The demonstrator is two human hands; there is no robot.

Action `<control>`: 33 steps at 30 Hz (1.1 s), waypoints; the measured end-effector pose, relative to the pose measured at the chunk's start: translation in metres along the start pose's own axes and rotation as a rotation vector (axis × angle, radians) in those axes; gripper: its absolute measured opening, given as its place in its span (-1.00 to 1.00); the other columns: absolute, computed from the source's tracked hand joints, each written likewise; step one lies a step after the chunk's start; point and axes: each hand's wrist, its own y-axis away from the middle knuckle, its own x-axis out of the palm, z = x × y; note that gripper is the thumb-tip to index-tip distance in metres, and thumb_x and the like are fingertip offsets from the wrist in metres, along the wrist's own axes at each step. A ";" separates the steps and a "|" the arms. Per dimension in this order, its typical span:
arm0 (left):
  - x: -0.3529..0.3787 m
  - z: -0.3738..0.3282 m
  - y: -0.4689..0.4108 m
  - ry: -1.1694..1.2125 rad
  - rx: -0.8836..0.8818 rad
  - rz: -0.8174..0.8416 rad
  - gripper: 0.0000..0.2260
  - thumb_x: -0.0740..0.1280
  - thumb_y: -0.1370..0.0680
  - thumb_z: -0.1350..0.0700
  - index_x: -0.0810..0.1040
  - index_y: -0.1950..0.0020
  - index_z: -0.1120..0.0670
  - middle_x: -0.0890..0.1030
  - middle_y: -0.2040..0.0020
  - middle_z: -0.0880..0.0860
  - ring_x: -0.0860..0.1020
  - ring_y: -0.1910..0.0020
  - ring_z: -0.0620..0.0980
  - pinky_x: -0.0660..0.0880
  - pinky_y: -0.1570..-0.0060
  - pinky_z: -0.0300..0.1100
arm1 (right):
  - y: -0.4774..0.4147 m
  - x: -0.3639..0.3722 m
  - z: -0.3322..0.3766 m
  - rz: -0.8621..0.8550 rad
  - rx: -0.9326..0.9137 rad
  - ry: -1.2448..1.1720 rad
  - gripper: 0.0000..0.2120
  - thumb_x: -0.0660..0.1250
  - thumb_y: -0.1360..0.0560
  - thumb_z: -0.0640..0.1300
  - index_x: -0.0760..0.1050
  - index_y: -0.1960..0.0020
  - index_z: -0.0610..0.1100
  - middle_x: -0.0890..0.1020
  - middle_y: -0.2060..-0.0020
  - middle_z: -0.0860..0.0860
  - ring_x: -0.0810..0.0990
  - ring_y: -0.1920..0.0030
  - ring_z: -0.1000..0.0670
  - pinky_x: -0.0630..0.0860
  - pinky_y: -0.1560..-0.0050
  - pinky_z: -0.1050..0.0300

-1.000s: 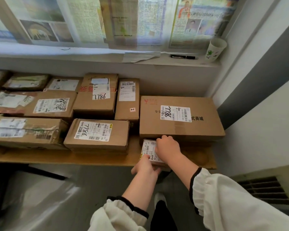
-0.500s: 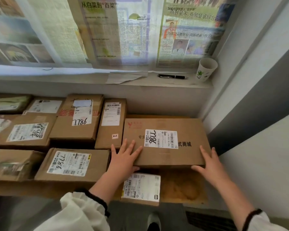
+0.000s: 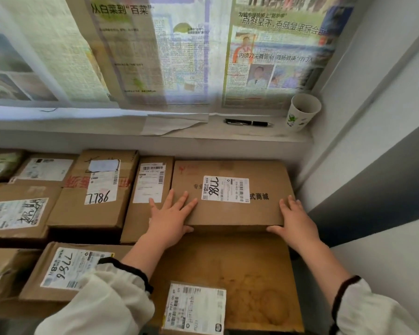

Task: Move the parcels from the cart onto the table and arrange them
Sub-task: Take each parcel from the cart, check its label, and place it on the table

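Newspaper sheets are covering the window behind, and a grey wall is closing off the right side of a brown wooden worktop packed with parcels. Cart is not showing.

The large flat brown cardboard box with a white handwritten label is lying in the worktop's far right corner, just beside a narrow brown cardboard box on its left.

The left hand is pressing on the near-left corner, fingers spread flat on the lid, thumb lying against the front face. The right hand is bracing the near-right corner, fingers straight and close together on top, thumb along the front. Neither hand is curling under the box.

A small white-labelled parcel is sitting at the worktop's near edge, well apart from the big box.

Likely step: squaring the big box into the corner. To do it well, push evenly with both palms so it isn't skewing, bring it flush with the narrow box without shoving that one, label facing up, front strip left free for the small parcel.
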 end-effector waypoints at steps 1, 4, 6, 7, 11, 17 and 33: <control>-0.002 0.003 -0.006 -0.005 0.009 0.003 -0.30 0.22 -0.53 -0.18 -0.18 -0.50 -0.23 -0.17 -0.55 -0.09 -0.27 -0.51 0.10 -0.23 -0.30 0.42 | -0.004 -0.001 0.002 0.003 0.005 0.000 -0.11 0.36 -0.42 0.18 -0.05 -0.54 -0.10 -0.04 -0.54 -0.09 -0.06 -0.53 -0.11 0.18 -0.43 -0.06; -0.006 0.010 -0.017 -0.014 0.030 0.005 -0.28 0.25 -0.52 -0.18 -0.18 -0.50 -0.23 -0.17 -0.55 -0.10 -0.26 -0.51 0.10 -0.23 -0.28 0.44 | -0.010 -0.002 0.008 0.012 0.031 0.017 -0.10 0.37 -0.41 0.17 -0.04 -0.53 -0.13 -0.02 -0.53 -0.11 -0.05 -0.52 -0.13 0.21 -0.42 -0.07; -0.008 0.013 -0.019 -0.002 0.038 0.027 -0.26 0.26 -0.51 -0.18 -0.19 -0.50 -0.24 -0.18 -0.55 -0.10 -0.27 -0.51 0.11 -0.24 -0.28 0.43 | -0.009 -0.002 0.013 0.010 0.047 0.037 -0.10 0.38 -0.41 0.16 -0.04 -0.53 -0.14 -0.01 -0.53 -0.13 -0.05 -0.52 -0.15 0.22 -0.42 -0.08; -0.008 0.013 -0.018 0.001 0.044 0.035 -0.26 0.26 -0.51 -0.18 -0.20 -0.50 -0.24 -0.19 -0.55 -0.10 -0.28 -0.51 0.10 -0.24 -0.28 0.43 | -0.007 -0.003 0.015 0.009 0.053 0.045 -0.09 0.38 -0.41 0.16 -0.04 -0.53 -0.14 -0.01 -0.53 -0.13 -0.06 -0.52 -0.16 0.22 -0.43 -0.09; -0.032 0.003 0.017 0.600 0.092 -0.122 -0.29 0.32 -0.51 -0.08 -0.08 -0.50 -0.23 -0.12 -0.53 -0.20 -0.12 -0.52 -0.07 0.03 -0.46 0.13 | 0.028 -0.005 0.029 -0.146 0.072 -0.142 -0.13 0.39 -0.43 0.11 -0.03 -0.53 -0.10 0.03 -0.53 -0.05 0.01 -0.52 -0.11 0.22 -0.40 -0.05; -0.035 0.003 0.116 1.315 -0.230 -0.078 -0.81 0.23 -0.58 0.10 0.52 -0.17 -0.06 0.64 -0.03 -0.07 0.59 -0.10 -0.08 0.54 -0.07 -0.17 | 0.115 0.034 0.056 0.324 0.017 -0.396 -0.79 0.23 -0.54 0.08 0.55 -0.02 -0.01 0.62 0.08 0.08 0.58 0.07 0.14 0.54 -0.01 0.23; 0.027 -0.033 0.091 0.844 -0.419 -0.135 -0.33 0.38 -0.49 0.10 0.11 -0.51 -0.04 0.50 -0.25 -0.04 0.53 -0.14 -0.10 0.54 0.02 -0.25 | 0.102 0.027 0.112 0.430 0.074 -0.743 -0.77 0.28 -0.54 -0.14 0.51 -0.19 -0.14 0.62 -0.08 -0.01 0.62 0.02 0.05 0.63 0.17 0.20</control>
